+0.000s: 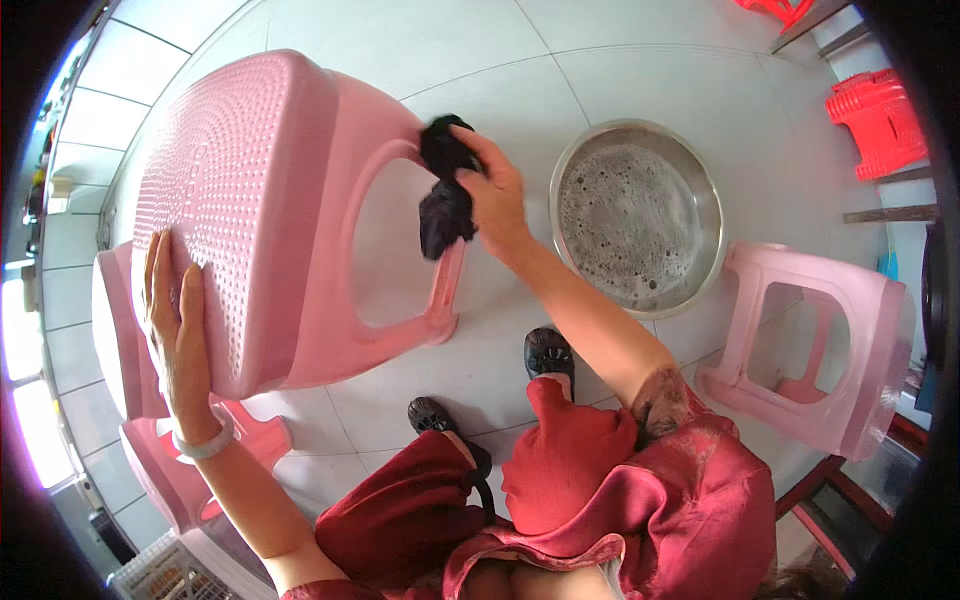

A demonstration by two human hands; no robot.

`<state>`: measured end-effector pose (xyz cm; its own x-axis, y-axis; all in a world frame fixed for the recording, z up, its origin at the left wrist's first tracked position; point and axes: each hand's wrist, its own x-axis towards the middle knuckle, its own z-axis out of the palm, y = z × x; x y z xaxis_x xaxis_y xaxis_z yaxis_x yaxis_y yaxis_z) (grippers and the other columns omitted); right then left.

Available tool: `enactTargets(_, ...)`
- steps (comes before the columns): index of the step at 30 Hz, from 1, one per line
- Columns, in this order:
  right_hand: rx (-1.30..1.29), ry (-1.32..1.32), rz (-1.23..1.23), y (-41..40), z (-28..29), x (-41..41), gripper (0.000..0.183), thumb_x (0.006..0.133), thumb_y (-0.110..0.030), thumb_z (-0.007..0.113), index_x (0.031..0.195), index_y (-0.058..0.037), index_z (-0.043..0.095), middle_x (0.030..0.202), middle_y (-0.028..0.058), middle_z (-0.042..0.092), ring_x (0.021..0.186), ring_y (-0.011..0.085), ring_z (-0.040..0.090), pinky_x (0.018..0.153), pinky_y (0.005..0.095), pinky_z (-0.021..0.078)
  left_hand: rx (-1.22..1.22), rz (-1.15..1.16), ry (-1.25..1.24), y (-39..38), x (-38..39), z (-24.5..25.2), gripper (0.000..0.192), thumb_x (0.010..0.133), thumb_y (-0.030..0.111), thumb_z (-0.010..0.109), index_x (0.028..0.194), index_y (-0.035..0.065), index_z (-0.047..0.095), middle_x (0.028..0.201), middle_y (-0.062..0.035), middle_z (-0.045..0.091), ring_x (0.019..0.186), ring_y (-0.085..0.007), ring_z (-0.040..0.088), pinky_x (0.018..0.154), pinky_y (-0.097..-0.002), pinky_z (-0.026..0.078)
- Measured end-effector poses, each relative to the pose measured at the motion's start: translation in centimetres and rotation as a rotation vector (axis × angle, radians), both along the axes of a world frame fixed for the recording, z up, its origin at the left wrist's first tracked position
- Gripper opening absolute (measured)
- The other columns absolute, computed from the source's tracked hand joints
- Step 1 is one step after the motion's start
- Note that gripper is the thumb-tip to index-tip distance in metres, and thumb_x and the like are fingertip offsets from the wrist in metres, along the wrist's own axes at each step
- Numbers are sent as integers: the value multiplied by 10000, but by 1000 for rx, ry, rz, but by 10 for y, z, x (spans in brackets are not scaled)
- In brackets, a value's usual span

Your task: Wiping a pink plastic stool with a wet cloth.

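A pink plastic stool (pixel 315 225) lies on its side before me, its dimpled seat turned to the left. My left hand (pixel 174 322) rests flat against that seat, fingers stretched out, holding nothing. In my right hand (pixel 491 195) is a bunched black cloth (pixel 448 206), held at the stool's leg end beside the opening between the legs. To the right of that hand, a round stainless steel basin (pixel 636 217) of foamy grey water stands on the floor.
Another pink stool (pixel 814 341) lies on its side at the right. More pink stools (pixel 161 465) are at the lower left, near a plastic crate (pixel 176 571). Red plastic stools (pixel 879 124) sit by the right wall. Pale tiles (pixel 487 82) cover the floor.
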<state>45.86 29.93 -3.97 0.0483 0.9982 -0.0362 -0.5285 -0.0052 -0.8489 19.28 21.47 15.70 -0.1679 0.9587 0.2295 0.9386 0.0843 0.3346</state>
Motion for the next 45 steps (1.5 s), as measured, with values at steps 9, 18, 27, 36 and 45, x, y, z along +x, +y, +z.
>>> enactTargets(9, 250, -1013, -243, 26, -103, -27, 491, 744, 29, 469, 1235, 21, 475, 1271, 215, 465, 1046, 386, 449, 927, 409, 390, 5, -19, -22, 2, 1, 0, 440, 937, 206, 414, 1350, 57, 393, 1393, -97, 389, 1315, -231, 315, 1094, -375, 218)
enactTargets(18, -280, -1320, 393, 90, -172, 20, 349, 744, -250, 484, 955, -38, 663, 1000, 214, 628, 957, 385, 593, 847, 430, 460, 15, -35, -65, 4, 0, -7, 453, 929, 245, 418, 1353, 86, 397, 1400, -85, 383, 1330, -224, 295, 1108, -384, 197)
enactTargets(27, -64, -907, 8, 32, -82, -6, 227, 682, -112, 536, 872, -20, 619, 907, 185, 624, 885, 355, 573, 790, 434, 451, 19, -39, -12, 0, -9, -1, 445, 929, 240, 417, 1343, 77, 412, 1388, -91, 399, 1317, -234, 320, 1102, -386, 214)
enactTargets(36, 341, -783, -232, 24, -74, -20, 368, 691, -28, 500, 1055, -25, 555, 1057, 180, 575, 1006, 367, 522, 875, 435, 423, -9, -52, -33, 3, -5, -1, 451, 954, 236, 382, 1364, 52, 357, 1404, -89, 370, 1327, -187, 295, 1117, -352, 215)
enactTargets(45, -251, -799, 47, 28, -122, 18, 343, 704, -72, 486, 1018, -21, 615, 1040, 180, 620, 1007, 324, 572, 876, 392, 438, 34, -104, -49, 4, -6, -6, 424, 936, 193, 404, 1331, 40, 414, 1379, -106, 403, 1312, -234, 326, 1103, -373, 219)
